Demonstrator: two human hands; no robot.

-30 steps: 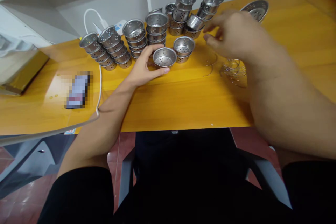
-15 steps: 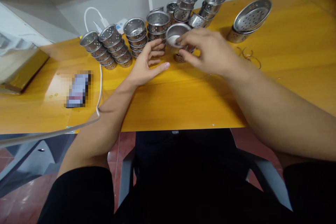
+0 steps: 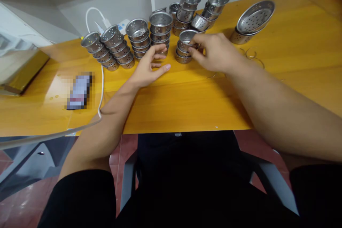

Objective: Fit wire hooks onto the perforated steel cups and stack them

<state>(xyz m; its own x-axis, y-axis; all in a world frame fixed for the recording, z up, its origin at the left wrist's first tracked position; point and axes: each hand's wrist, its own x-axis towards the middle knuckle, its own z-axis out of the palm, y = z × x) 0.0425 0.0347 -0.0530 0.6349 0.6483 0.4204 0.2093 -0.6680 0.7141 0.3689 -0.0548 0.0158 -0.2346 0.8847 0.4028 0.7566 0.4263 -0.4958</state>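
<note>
While both forearms reach out of black sleeves over the near edge of the orange wooden table, a pixelated phone lies flat at L, w/ a white cable running just beside it & off the table edge. Further in, the left hand rests on the tabletop, fingers loose & spread, holding nothing; its fingertips are near the closest cup stacks, contact unclear. The right hand is just R of it, thumb & fingers pinched on the rim of a perforated steel cup. That cup is at the top of a short stack of like cups, approx. mid-table; can't tell if it's fully seated. Thin wire rings lie loose beyond the right wrist. Behind: leaning rows of nested cups at L, taller stacks in the middle, a back pile further on. Far R, a wide perforated strainer bowl sits tilted on another cup. At the wall, a white power strip.
</note>
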